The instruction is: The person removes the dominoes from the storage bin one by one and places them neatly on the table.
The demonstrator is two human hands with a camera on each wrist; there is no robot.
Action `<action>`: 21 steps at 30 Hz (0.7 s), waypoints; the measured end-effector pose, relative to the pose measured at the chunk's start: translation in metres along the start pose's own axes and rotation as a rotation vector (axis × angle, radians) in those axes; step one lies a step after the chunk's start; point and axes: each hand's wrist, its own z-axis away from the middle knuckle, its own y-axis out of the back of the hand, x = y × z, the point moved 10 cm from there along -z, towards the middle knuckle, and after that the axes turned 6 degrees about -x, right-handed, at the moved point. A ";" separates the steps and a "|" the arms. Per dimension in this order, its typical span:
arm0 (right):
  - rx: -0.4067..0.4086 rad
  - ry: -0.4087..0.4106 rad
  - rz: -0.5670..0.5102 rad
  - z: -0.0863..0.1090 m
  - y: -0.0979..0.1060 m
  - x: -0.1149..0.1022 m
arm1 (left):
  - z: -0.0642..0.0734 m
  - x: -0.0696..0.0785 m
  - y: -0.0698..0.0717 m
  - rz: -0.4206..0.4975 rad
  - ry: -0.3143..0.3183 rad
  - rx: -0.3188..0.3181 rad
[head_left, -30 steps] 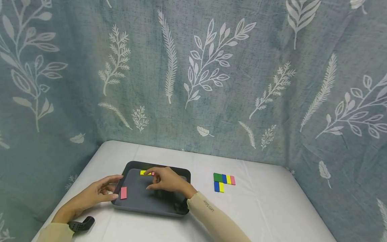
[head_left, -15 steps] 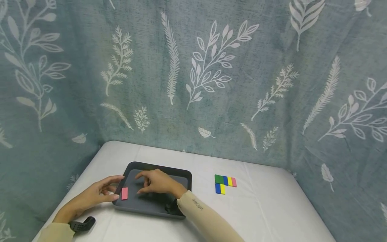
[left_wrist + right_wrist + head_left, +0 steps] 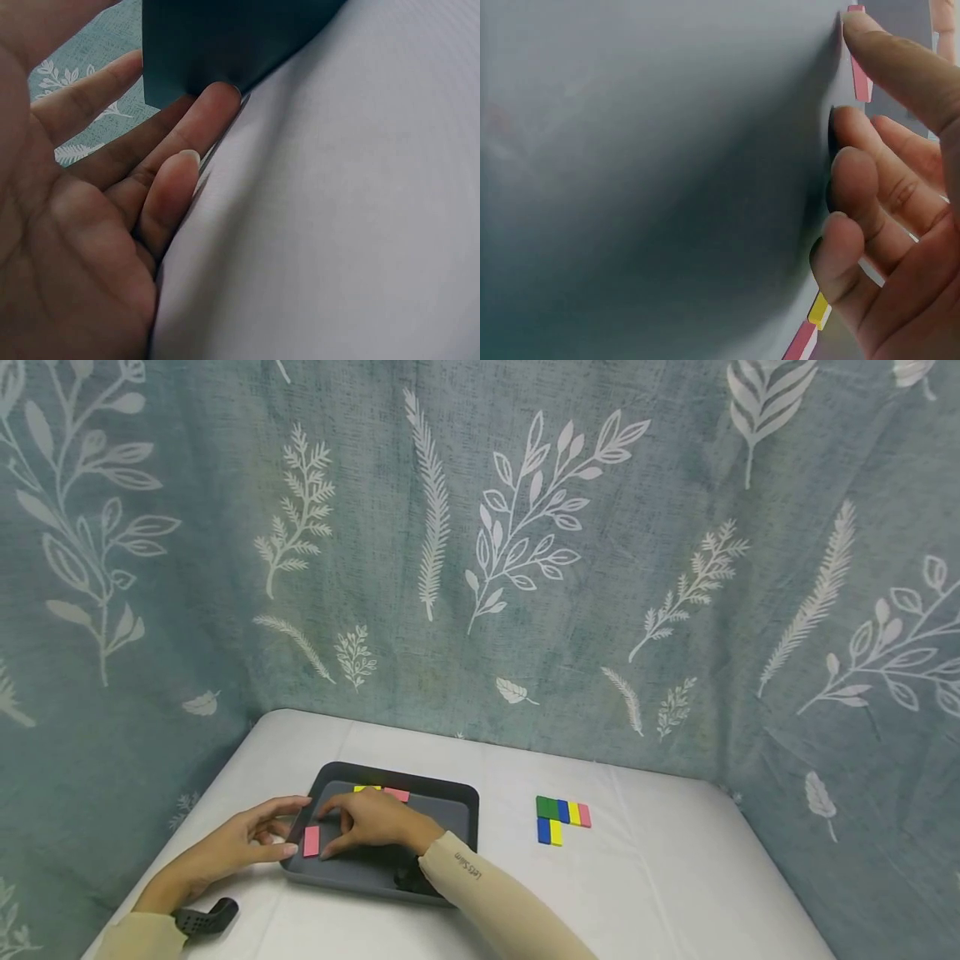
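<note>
A dark grey tray (image 3: pixel 352 887) stands on the left part of the table. My left hand (image 3: pixel 243 835) rests at its left side, thumb and index fingertip at the rim; in the left wrist view the other fingers lie loosely bent by the outer wall. Inside the tray, a pink tile (image 3: pixel 311 842) lies by the left wall. Over the tray floor is my right hand (image 3: pixel 371 818), thumb and index finger spread close to that tile. In the right wrist view the thumb tip meets the pink tile (image 3: pixel 861 75). A yellow tile (image 3: pixel 366 788) and another pink tile (image 3: pixel 397 794) lie along the far wall.
Right of the tray, several tiles lie side by side on the white tablecloth (image 3: pixel 667 860): green (image 3: pixel 547 807), blue (image 3: pixel 543 831), yellow (image 3: pixel 556 833) and pink (image 3: pixel 584 815). A patterned curtain (image 3: pixel 450 568) hangs behind the table.
My right hand has let go of the pink tile beside the yellow one at the far wall. It has moved left and nearer, to the other pink tile. The left hand stays put.
</note>
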 end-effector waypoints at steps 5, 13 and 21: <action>-0.026 -0.035 -0.015 -0.004 -0.004 0.002 | -0.001 -0.001 -0.001 0.006 -0.001 -0.002; -0.010 -0.035 -0.012 -0.008 -0.005 0.003 | -0.002 -0.002 0.001 -0.009 0.005 0.002; -0.010 -0.059 0.013 -0.010 -0.008 0.002 | 0.000 0.000 0.001 -0.001 -0.003 -0.008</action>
